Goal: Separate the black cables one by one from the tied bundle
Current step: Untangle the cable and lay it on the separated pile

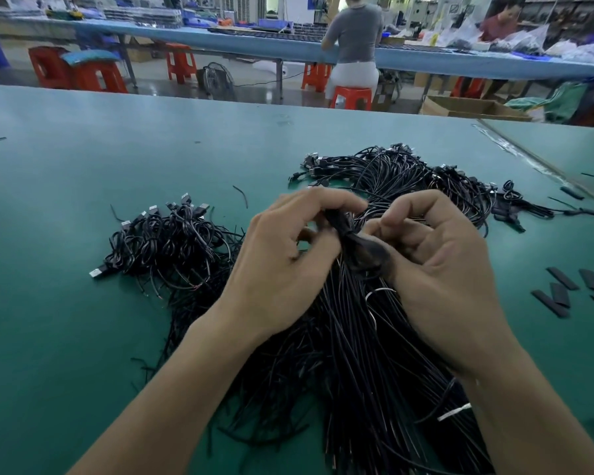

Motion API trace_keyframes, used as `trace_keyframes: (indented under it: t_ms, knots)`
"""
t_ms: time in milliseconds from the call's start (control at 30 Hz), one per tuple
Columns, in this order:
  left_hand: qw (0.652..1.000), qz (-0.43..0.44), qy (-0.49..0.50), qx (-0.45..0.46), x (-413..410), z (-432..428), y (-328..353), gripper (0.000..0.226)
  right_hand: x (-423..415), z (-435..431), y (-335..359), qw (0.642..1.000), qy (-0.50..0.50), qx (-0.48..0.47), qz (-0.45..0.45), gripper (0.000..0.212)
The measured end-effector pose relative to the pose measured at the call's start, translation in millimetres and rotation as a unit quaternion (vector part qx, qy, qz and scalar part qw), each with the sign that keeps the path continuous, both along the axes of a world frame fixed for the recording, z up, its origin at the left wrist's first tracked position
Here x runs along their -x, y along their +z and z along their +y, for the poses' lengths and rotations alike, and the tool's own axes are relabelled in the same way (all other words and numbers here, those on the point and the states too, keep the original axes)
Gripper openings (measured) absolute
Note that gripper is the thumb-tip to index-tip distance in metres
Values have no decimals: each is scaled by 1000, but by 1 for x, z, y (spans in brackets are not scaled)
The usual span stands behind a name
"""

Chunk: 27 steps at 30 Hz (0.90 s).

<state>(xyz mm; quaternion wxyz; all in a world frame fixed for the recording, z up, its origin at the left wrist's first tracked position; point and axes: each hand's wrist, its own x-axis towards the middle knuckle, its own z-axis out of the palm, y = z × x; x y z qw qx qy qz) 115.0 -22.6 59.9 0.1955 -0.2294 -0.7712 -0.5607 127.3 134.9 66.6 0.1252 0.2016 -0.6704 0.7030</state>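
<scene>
Done so far: I judge the task partly done. A loose heap of coiled black cables with silver plug ends (172,245) lies on the green table (83,166) just left of the left hand, and it looks to me like the separated ones.

Left to do: most of it, I think. The tied bundle of thin black cables (357,354) is thick. It runs from under both hands toward me and fans out beyond them to a spread of black plug ends (408,169) on the far side.

Tie: the bundle is cinched into a narrow dark waist (348,231) between the two hands. A thin white tie (455,412) crosses the strands under my right forearm.

Left hand (282,269): its fingers are curled, and the forefinger and thumb close around the bundle at the cinched waist, holding it up off the table.

Right hand (439,269): its fingers are curled in tight, with the tips pinching at the strands just right of the waist. Blur there keeps me from telling whether it has one cable or several.

Step in hand: I take it to be picking out one strand at the tie.

Nearby: short flat black sleeve pieces (563,289) lie on the table, well right of the right hand.
</scene>
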Motion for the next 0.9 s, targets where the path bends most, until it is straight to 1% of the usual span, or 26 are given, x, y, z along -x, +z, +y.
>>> trace_keyframes:
  t_ms: [67,133,200,233,300,367,433,500,533,600,667,767,900]
  knots:
    - [998,-26,-47,-34,0,0,1,44,0,3,-1,1000,-25,-18,-3,33]
    - [994,-39,-76,-66,0,3,2,46,1,3,-4,999,-43,-33,-5,35]
    - [985,-67,-100,-123,-1,7,2,34,1,1,-5,997,-55,-46,11,35]
    - [981,-73,-94,-153,-1,10,2,28,0,0,-4,997,-64,-47,23,34]
    - [972,-65,-71,-216,1,13,1,23,0,-1,-4,993,-87,-59,48,31]
    - [953,-63,-91,-284,1,14,2,20,0,-1,-3,991,-100,-78,48,31]
    - [927,-79,-138,-341,1,14,4,16,1,0,-6,990,-109,-85,32,34]
    - [904,-95,-168,-380,0,12,6,13,2,1,-9,987,-129,-96,28,38]
    - [899,-97,-175,-390,0,11,6,14,2,1,-10,983,-145,-109,30,38]
    - [903,-85,-169,-385,-1,10,3,19,4,3,-12,971,-187,-143,35,36]
    - [921,-73,-151,-350,0,11,0,20,6,6,-14,964,-222,-144,21,33]
    - [948,-88,-137,-272,-1,16,-6,14,8,9,-15,967,-239,-83,-1,31]
    - [977,-92,-117,-151,-1,23,-16,20,7,6,-10,982,-188,19,-12,31]
